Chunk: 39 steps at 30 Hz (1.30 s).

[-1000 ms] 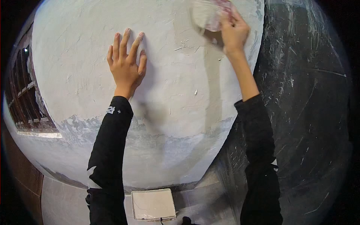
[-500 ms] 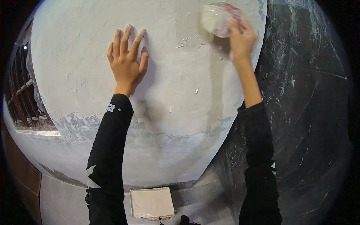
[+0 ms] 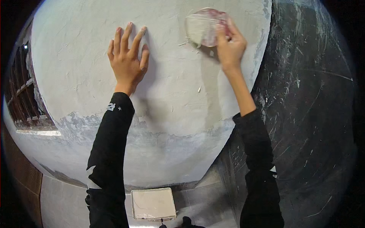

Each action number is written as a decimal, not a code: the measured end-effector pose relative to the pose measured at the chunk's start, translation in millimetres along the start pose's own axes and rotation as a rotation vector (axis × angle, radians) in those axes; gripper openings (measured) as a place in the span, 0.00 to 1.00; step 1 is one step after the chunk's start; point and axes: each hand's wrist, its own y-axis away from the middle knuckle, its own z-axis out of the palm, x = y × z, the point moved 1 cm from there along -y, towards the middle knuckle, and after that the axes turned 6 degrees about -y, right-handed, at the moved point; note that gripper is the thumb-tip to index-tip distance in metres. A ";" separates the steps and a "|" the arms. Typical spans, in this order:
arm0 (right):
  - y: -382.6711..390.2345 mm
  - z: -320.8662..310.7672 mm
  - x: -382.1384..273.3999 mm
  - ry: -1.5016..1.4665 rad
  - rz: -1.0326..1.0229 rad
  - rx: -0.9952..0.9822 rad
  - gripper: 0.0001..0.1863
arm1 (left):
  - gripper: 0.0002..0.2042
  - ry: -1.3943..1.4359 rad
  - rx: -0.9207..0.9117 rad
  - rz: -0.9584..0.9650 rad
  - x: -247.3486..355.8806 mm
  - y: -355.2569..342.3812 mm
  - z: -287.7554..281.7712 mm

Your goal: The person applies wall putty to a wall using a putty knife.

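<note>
A white-plastered wall (image 3: 167, 76) fills most of the head view. My left hand (image 3: 128, 57) lies against it with fingers spread, holding nothing. Farther right and at about the same height or a bit higher, my right hand (image 3: 232, 45) grips a round, reddish disc (image 3: 201, 26) by its right edge. White plaster is smeared over much of the disc, which is at the wall surface; its exact kind cannot be made out. Small crumbs of plaster cling to the wall just below the disc. Below it a damp-looking darker streak (image 3: 210, 91) runs down.
A rectangular tray (image 3: 153, 204) of creamy off-white material sits on the grey floor (image 3: 62, 201) at the wall's foot. To the right stands a dark, white-streaked surface (image 3: 304, 114). A barred window (image 3: 28, 87) is at far left. Bare grey patches (image 3: 81, 125) mark the lower wall.
My right hand has moved left and slightly down across the wall, carrying the disc. My left hand stays spread on the wall, nearly where it was.
</note>
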 end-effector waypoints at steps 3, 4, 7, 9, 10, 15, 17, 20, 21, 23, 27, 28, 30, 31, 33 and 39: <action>13.6 12.7 -4.5 0.105 0.117 -0.110 0.23 | 0.24 0.001 0.007 0.021 -8.9 1.2 -1.1; 11.3 1.9 2.4 0.108 0.114 -0.108 0.23 | 0.24 0.005 0.011 0.023 -6.5 2.3 -0.3; 0.2 -32.4 9.7 -0.037 0.213 0.077 0.23 | 0.24 0.016 0.009 0.007 -0.4 3.6 2.3; -1.8 -27.3 17.7 -0.030 0.158 0.074 0.23 | 0.24 0.014 0.018 0.013 2.7 2.9 4.3; -1.6 -25.5 17.9 -0.020 0.108 0.074 0.23 | 0.24 0.018 0.018 0.014 4.3 0.9 2.3; 26.3 16.5 -20.3 0.125 0.197 -0.153 0.25 | 0.23 -0.002 -0.010 0.012 -7.7 1.2 -2.4; 19.9 1.5 9.3 0.110 0.126 -0.046 0.25 | 0.23 -0.013 -0.009 0.015 -4.8 1.1 -0.8; -2.8 -39.2 25.9 0.152 0.173 0.091 0.25 | 0.23 -0.003 -0.013 0.018 -4.6 3.5 -0.7; -10.1 -51.6 15.3 0.237 0.224 0.109 0.25 | 0.23 -0.008 -0.014 0.018 -6.4 3.6 -2.4; -26.6 -80.4 17.9 0.139 0.177 0.161 0.25 | 0.23 -0.021 -0.012 0.013 -2.4 1.2 -1.3; -34.5 -68.5 7.0 -0.140 0.189 0.101 0.23 | 0.23 -0.019 -0.008 0.019 0.1 1.6 -0.1; -27.6 -45.4 1.4 -0.044 0.096 0.002 0.22 | 0.23 -0.041 -0.015 0.024 -5.4 1.9 -3.0; -22.8 -6.7 15.5 0.082 0.143 -0.012 0.22 | 0.23 -0.035 -0.019 0.022 -2.5 1.1 -1.3; -20.6 9.3 11.0 0.138 0.172 -0.048 0.23 | 0.23 -0.028 -0.023 0.025 -3.9 1.3 -1.4; -21.0 16.7 14.0 0.165 0.170 -0.022 0.22 | 0.23 -0.030 -0.026 0.033 -7.5 0.9 0.1; -69.4 -101.0 52.2 0.240 0.122 0.199 0.16 | 0.23 -0.038 -0.003 0.033 -3.9 4.3 4.0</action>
